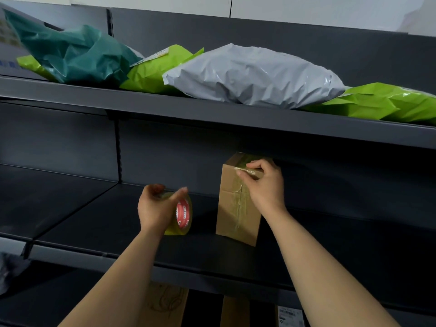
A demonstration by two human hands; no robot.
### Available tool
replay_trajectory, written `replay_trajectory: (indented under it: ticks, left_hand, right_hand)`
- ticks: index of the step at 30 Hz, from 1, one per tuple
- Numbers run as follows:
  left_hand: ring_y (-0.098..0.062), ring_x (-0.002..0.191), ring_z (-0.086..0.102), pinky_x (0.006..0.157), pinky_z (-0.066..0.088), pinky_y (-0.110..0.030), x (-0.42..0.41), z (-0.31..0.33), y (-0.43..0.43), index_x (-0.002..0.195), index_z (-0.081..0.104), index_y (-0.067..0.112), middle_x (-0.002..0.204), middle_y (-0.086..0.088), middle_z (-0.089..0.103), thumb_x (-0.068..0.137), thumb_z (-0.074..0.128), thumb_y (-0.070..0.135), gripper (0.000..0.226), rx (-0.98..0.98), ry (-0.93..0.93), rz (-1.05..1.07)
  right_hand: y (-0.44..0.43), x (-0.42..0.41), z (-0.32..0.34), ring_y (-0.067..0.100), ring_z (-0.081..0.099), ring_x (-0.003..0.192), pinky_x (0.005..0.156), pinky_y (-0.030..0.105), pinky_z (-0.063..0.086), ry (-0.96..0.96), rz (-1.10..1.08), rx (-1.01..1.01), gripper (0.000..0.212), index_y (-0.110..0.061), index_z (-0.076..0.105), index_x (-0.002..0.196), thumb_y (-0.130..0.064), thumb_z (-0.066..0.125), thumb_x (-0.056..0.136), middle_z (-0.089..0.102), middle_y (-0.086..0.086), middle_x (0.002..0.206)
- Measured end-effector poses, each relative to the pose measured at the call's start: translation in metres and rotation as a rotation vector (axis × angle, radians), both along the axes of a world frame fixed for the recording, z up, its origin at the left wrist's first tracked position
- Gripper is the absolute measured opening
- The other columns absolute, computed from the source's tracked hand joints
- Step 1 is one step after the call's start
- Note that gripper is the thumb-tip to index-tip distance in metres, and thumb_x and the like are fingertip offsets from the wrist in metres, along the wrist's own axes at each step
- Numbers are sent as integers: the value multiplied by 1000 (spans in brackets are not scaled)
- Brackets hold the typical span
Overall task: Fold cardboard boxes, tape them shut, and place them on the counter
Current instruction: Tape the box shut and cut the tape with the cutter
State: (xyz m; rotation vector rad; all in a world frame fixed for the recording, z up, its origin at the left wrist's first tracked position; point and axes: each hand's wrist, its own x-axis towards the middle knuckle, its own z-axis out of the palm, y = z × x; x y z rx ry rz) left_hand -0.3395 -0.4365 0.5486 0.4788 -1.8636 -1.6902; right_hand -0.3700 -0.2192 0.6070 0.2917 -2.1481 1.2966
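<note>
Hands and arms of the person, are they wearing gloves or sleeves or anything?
No gloves. The left hand and right hand are bare, with no rings showing. The left forearm and right forearm are bare too: no sleeves, watch or bracelet in view.

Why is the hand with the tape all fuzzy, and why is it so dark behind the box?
Head view: the left hand and the tape roll it holds are smeared, likely motion blur; the right hand on the box looks sharper. Head view too: the upper shelf shades the back, so the box top fades into dark; the grey bag shows glints.
</note>
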Motion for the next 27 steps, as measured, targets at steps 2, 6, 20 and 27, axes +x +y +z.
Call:
replay_trajectory:
  ticks: [2,6,20,27]
  left_hand:
    - [-20,103,55,84,47,-34,-2,-2,-4,124,49,18,115,2,54,70,87,31,67,-24,-50,-11]
    - [-25,106,57,80,46,-34,-1,-5,-20,129,47,16,118,-5,54,74,83,26,67,101,-94,78]
    - [-38,119,50,94,38,-45,5,-26,-27,136,36,2,137,-19,45,92,57,41,63,-475,-557,34]
    - [-33,137,34,111,29,-49,2,3,8,143,36,19,145,-11,39,88,55,58,70,-766,-411,-14]
  right_hand:
    - [2,1,-1,11,46,115,90,21,36,2,0,54,27,-26,60,96,-28,79,77,50,-17,105]
    - [7,2,-4,9,44,116,93,23,33,9,7,106,33,-28,58,99,-24,81,75,46,-24,103]
    - [14,8,-1,10,33,136,111,28,30,-51,111,98,35,-34,62,108,-15,75,81,40,-9,143]
    - [37,22,-3,10,14,146,113,34,20,-208,238,-132,68,-47,19,149,-31,58,95,6,-12,162]
